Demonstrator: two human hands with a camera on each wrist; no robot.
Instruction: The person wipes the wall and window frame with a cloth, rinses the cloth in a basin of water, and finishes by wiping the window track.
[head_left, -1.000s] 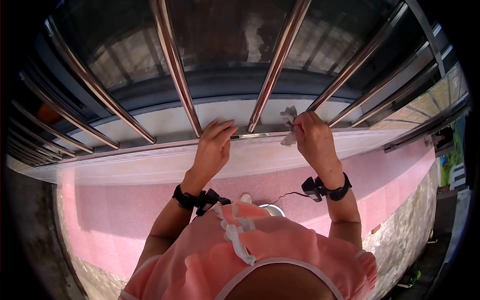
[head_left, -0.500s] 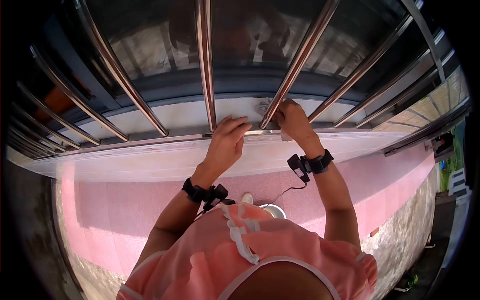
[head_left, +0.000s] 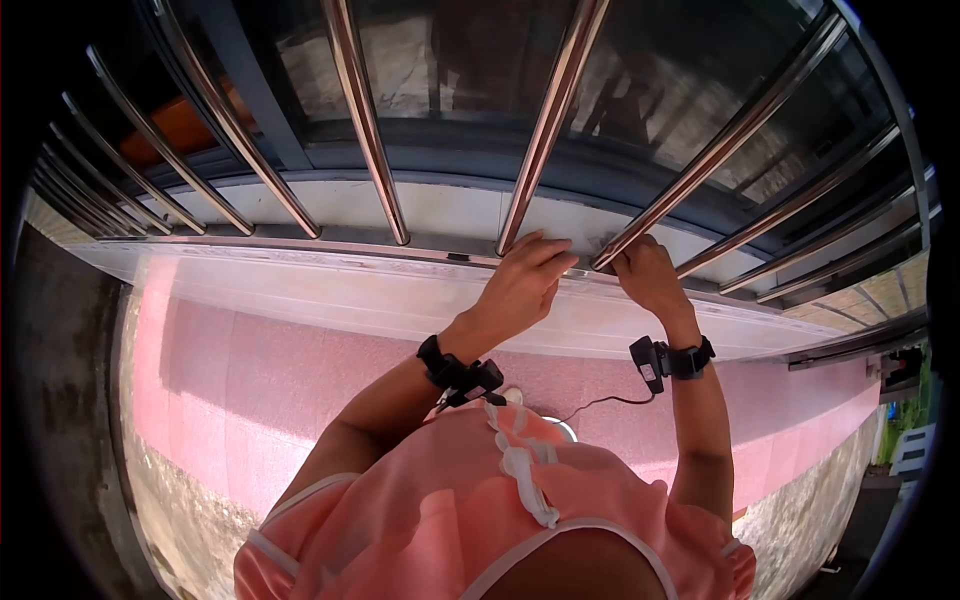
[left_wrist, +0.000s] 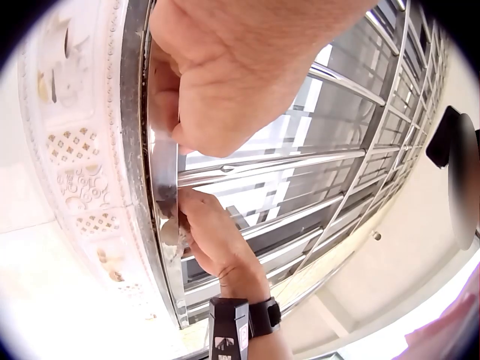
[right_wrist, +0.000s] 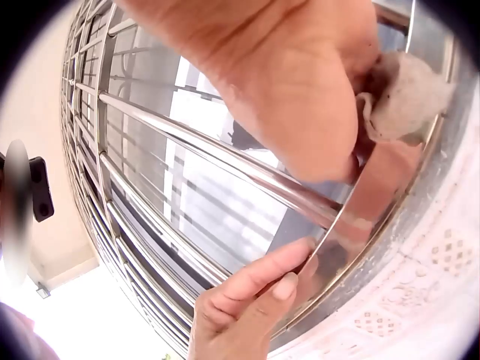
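My right hand (head_left: 650,275) is at the bottom rail (head_left: 350,246) of a metal window grille, just right of one upright bar (head_left: 690,165). It grips a crumpled grey-white cloth (right_wrist: 409,97), pressed against the rail's shiny face in the right wrist view; the fingers partly hide it. The left hand (head_left: 518,288) rests at the same rail a little further left, beside another bar (head_left: 550,130). Its fingers (right_wrist: 262,270) are fairly straight, with the tips at the rail's edge and nothing held.
Behind the bars lie a white sill (head_left: 450,205) and dark window glass (head_left: 480,60). Patterned tiles (left_wrist: 79,180) run below the rail. A pink floor (head_left: 270,370) and part of a white bucket (head_left: 562,428) are below. A cable (head_left: 610,401) hangs from the right wrist camera.
The right hand has carried the cloth along the rail past a bar, after reaching around it. The left hand has shifted right along the rail, closer to the right hand. The head view has turned.
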